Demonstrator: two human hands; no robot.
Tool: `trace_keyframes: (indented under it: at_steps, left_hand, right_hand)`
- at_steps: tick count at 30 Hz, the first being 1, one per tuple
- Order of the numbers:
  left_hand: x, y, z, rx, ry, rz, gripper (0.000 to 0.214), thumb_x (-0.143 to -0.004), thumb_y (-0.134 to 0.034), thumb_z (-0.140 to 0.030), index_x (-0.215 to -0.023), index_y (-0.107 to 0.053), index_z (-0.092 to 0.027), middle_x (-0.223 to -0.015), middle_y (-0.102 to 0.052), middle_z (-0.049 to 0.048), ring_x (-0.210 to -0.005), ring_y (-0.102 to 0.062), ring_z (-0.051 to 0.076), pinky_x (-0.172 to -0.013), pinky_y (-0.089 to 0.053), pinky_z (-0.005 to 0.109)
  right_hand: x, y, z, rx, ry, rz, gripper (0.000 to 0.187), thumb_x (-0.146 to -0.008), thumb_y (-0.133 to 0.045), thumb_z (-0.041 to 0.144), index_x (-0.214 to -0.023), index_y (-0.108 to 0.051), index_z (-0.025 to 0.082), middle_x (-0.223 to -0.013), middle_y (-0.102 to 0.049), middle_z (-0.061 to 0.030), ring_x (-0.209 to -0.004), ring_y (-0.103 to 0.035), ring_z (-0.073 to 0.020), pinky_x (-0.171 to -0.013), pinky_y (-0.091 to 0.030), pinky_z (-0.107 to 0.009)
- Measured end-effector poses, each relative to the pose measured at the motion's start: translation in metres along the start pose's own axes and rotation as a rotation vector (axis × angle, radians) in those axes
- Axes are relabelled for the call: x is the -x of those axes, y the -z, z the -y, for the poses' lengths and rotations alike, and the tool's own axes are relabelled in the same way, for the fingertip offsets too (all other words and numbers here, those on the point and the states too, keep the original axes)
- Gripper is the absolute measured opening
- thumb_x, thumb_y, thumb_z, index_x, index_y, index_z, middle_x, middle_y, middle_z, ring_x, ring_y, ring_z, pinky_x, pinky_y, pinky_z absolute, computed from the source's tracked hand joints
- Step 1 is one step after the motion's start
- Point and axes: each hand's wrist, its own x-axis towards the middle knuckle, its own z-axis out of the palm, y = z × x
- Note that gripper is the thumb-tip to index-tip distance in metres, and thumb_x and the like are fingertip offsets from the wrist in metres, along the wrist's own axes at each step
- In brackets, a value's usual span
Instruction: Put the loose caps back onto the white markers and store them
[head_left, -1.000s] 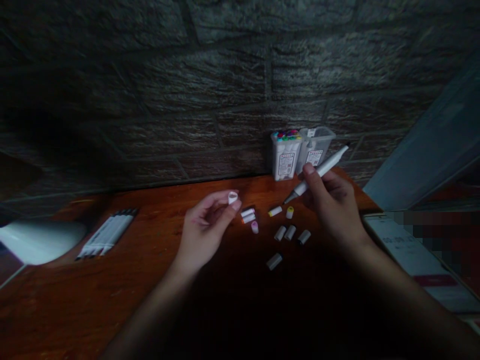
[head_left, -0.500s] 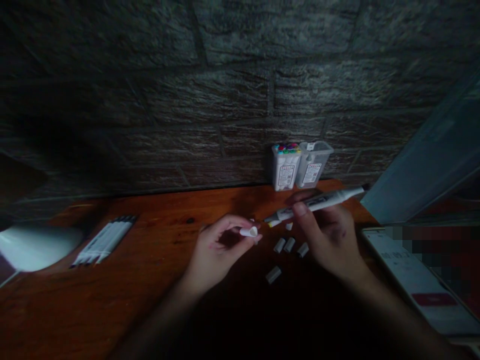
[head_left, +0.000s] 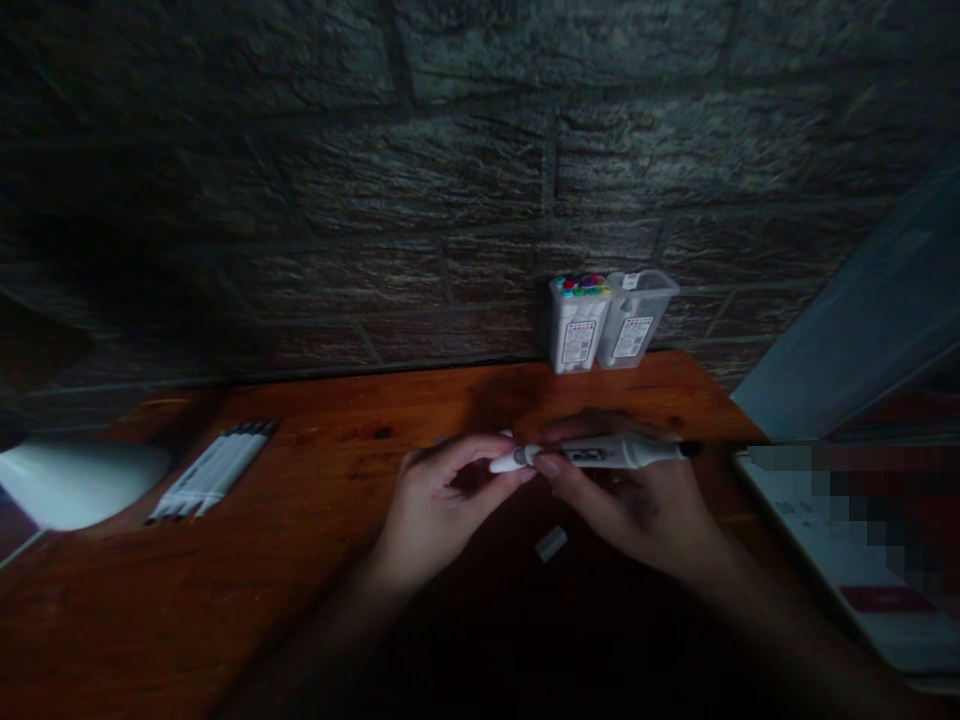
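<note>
My right hand [head_left: 637, 495] is closed around a white marker [head_left: 607, 453], which lies nearly level with its dark end pointing right. Between the thumb and fingers of my left hand [head_left: 442, 495] is a small white marker cap [head_left: 508, 461]. The cap meets the marker's left end, and the fingertips of both hands are close together there. How far the cap sits on the tip I cannot tell. Below the hands, a loose grey-white cap [head_left: 551, 544] lies on the wooden table [head_left: 315, 560].
Several white markers [head_left: 214, 470] lie in a row at the left, near a white lamp-like object [head_left: 82, 480]. Against the brick wall stand a box filled with colourful-ended markers [head_left: 577, 330] and a clear plastic box [head_left: 637, 325]. A tablet-like device [head_left: 832, 560] lies at the right.
My right hand has brought the marker left and down, levelling it, so its tip now meets the cap in my left hand. Several loose caps are now hidden behind my right hand.
</note>
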Motion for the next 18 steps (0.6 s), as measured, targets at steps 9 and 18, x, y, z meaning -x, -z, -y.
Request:
trace_keyframes:
  at_steps: [9, 18]
  left_hand:
    - [0.000, -0.001, -0.001, 0.007, 0.064, -0.034, 0.015, -0.075, -0.078, -0.022, -0.089, -0.073, -0.018, -0.084, -0.079, 0.0032, -0.071, -0.074, 0.017, -0.067, -0.060, 0.023]
    - [0.000, 0.000, 0.001, -0.013, 0.025, -0.045, 0.017, -0.075, -0.079, -0.021, -0.091, -0.072, -0.019, -0.085, -0.079, 0.0025, -0.073, -0.074, 0.016, -0.069, -0.060, 0.023]
  right_hand:
    - [-0.007, 0.011, -0.010, 0.253, -0.017, -0.164, 0.006, -0.088, -0.066, 0.024, -0.090, -0.070, 0.020, -0.087, -0.076, -0.0044, -0.077, -0.072, -0.0188, -0.067, -0.057, -0.030]
    - [-0.001, 0.006, 0.001, 0.054, -0.106, -0.211, 0.004, -0.086, -0.068, 0.025, -0.088, -0.070, 0.022, -0.082, -0.076, -0.0017, -0.070, -0.071, -0.0172, -0.057, -0.056, -0.027]
